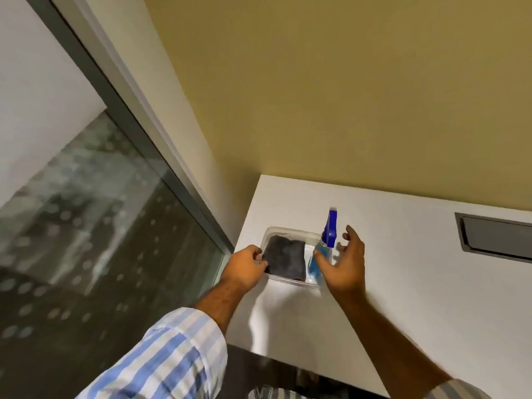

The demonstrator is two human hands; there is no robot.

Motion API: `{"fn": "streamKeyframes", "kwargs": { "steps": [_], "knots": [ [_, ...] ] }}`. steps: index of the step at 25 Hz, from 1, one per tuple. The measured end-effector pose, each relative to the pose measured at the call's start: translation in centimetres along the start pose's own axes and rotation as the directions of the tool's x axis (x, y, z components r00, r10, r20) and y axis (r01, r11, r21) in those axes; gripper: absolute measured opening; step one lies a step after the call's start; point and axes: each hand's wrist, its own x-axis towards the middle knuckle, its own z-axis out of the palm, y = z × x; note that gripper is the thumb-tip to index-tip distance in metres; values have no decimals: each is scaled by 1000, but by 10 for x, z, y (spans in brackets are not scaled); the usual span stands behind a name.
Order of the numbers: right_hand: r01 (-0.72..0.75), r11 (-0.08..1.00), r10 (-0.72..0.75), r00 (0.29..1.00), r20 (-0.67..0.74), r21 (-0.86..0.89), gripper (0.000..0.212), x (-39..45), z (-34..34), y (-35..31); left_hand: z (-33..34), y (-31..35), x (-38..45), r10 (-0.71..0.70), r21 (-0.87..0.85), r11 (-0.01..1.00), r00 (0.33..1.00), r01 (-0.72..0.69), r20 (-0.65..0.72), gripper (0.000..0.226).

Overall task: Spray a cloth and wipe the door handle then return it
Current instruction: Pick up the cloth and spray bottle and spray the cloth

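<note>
Clear plastic tray [288, 231] sits near the left corner of a white tabletop [403, 283], w/ a yellow wall [331, 96] behind; inside it, folded dark grey cloth [285, 259] on the left half, blue spray bottle [324, 250] on the right half, bottle tilted w/ its blue trigger head pointing up and away from the camera. Left hand [244, 269] is at the tray's left edge; fingers curled, tips pinching the cloth's left edge, cloth lying flat in the tray, not lifted. Right hand [341, 263] is just beside the bottle on its right; fingers spread and released, thumb touching or nearly touching the bottle's lower body, can't tell which; not closed around it. Left forearm wears a blue-and-white striped sleeve [172, 355] rolled back from the wrist; right forearm bare up to the frame's lower right corner. Grey recessed panel [498, 240] set into the tabletop, well apart to the right. Glass pane w/ dotted pattern [100, 240] in a grey frame fills the left side.
</note>
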Motion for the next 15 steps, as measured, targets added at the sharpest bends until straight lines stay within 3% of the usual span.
{"fn": "streamKeyframes", "kwargs": {
  "steps": [2,8,15],
  "knots": [
    [83,995,-82,996,26,-61,92,15,3,5,4,10,18,-8,148,989,1000,6,10,27],
    [38,995,-27,993,113,-97,93,33,16,11,27,39,57,-64,458,889,991,1,122,34],
    [35,992,-19,991,135,-118,81,40,18,14,62,44,93,-271,380,903,952,201,139,54]
  ]
}}
